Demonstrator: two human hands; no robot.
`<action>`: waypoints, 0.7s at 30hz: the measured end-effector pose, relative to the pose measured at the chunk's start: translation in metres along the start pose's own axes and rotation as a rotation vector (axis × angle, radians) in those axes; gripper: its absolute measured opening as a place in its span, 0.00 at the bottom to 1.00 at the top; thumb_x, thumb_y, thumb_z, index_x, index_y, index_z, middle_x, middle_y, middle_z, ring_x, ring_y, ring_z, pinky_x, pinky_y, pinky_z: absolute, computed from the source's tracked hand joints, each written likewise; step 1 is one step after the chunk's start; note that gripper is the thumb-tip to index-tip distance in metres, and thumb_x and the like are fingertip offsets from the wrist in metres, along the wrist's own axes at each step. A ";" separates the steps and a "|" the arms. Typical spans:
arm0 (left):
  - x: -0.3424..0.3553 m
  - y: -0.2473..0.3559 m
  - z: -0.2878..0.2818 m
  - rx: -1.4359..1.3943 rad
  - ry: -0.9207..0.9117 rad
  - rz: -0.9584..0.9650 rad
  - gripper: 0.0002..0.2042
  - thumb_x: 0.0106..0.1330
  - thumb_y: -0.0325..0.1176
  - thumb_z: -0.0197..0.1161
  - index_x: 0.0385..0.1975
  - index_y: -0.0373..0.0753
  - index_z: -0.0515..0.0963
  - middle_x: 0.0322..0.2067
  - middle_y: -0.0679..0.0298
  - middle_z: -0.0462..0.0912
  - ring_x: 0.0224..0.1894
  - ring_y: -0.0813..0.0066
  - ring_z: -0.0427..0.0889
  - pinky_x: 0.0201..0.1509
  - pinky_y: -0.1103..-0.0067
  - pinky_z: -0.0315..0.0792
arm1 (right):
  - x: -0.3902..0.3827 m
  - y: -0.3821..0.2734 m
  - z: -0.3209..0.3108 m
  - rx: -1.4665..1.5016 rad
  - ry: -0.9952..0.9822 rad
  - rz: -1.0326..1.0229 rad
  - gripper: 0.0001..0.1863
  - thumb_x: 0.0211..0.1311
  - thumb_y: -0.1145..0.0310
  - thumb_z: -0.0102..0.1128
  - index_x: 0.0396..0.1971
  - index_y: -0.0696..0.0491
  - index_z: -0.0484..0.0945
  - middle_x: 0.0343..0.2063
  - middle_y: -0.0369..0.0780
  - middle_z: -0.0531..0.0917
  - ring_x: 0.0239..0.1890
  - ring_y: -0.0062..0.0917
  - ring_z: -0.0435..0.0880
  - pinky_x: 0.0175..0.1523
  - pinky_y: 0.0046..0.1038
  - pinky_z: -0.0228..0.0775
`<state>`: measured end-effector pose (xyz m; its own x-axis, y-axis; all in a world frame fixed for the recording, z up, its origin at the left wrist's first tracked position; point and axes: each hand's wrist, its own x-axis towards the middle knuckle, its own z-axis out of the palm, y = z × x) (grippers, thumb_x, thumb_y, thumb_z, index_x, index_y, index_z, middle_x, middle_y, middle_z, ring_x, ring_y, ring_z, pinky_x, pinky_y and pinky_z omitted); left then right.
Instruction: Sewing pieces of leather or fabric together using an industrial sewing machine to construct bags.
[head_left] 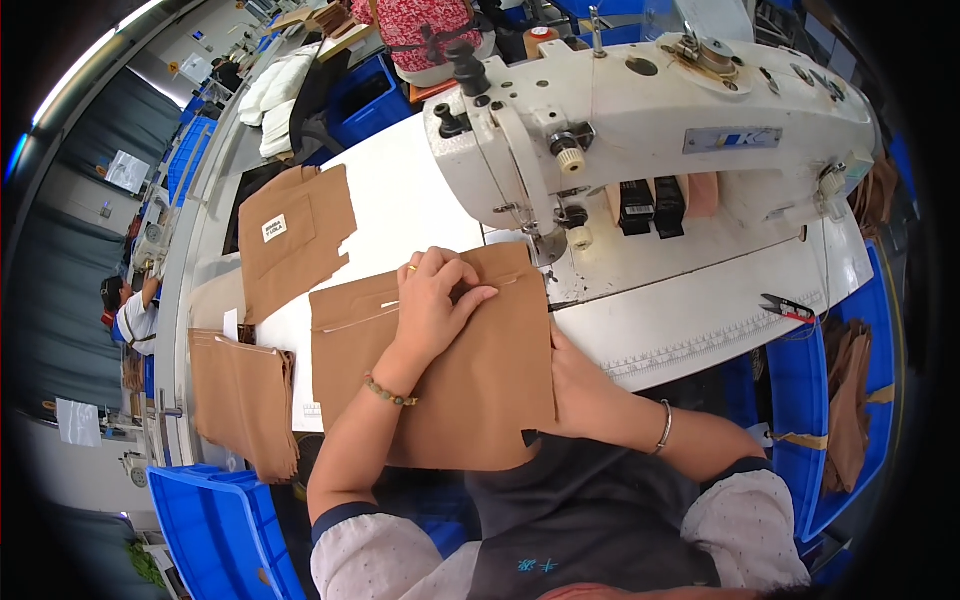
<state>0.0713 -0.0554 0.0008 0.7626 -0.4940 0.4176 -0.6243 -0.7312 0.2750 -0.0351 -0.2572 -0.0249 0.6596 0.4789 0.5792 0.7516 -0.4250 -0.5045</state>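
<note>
A brown fabric panel [470, 390] lies before me, its upper right corner close to the sewing machine's [530, 190] needle area. A pale line runs across the panel below its top edge, with a small white mark on it. Over this line, my left hand [435, 300] rests with bent fingers and the thumb drawn in, closed on the cloth; its fingertips are partly hidden. My right hand [585, 390] grips the panel's right edge, some fingers out of sight beneath it. The panel's lower part hangs past the table edge toward my lap.
Left lie a brown piece with a white label [290, 225] and a stack of brown pieces [240, 395]. Red-and-black thread snips [790, 308] lie right, beyond a printed ruler strip. Blue bins [215, 525] flank the table. A person in red [425, 35] sits beyond the machine.
</note>
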 end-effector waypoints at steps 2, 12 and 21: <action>0.003 -0.006 0.003 -0.033 0.023 0.044 0.14 0.60 0.44 0.75 0.30 0.42 0.78 0.34 0.66 0.79 0.36 0.63 0.74 0.48 0.68 0.67 | 0.001 0.000 0.000 -0.044 0.011 -0.010 0.21 0.59 0.61 0.59 0.51 0.53 0.82 0.54 0.44 0.83 0.64 0.39 0.77 0.75 0.51 0.56; 0.044 -0.026 -0.011 -0.024 -0.209 -0.015 0.17 0.57 0.43 0.78 0.30 0.38 0.79 0.26 0.60 0.82 0.29 0.62 0.82 0.34 0.71 0.77 | 0.004 -0.011 -0.008 -0.161 -0.144 0.042 0.23 0.55 0.61 0.66 0.51 0.51 0.82 0.54 0.43 0.82 0.66 0.37 0.72 0.75 0.49 0.51; 0.040 -0.004 -0.016 -0.332 -0.501 -0.338 0.11 0.61 0.33 0.76 0.32 0.34 0.82 0.29 0.68 0.79 0.31 0.79 0.74 0.38 0.78 0.72 | -0.015 -0.003 -0.028 -0.110 -0.186 -0.074 0.14 0.58 0.61 0.70 0.42 0.51 0.84 0.47 0.42 0.82 0.57 0.41 0.77 0.69 0.46 0.63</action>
<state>0.1016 -0.0652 0.0304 0.8611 -0.4803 -0.1668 -0.2962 -0.7405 0.6033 -0.0475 -0.2841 -0.0139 0.6001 0.6409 0.4787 0.7995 -0.4600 -0.3863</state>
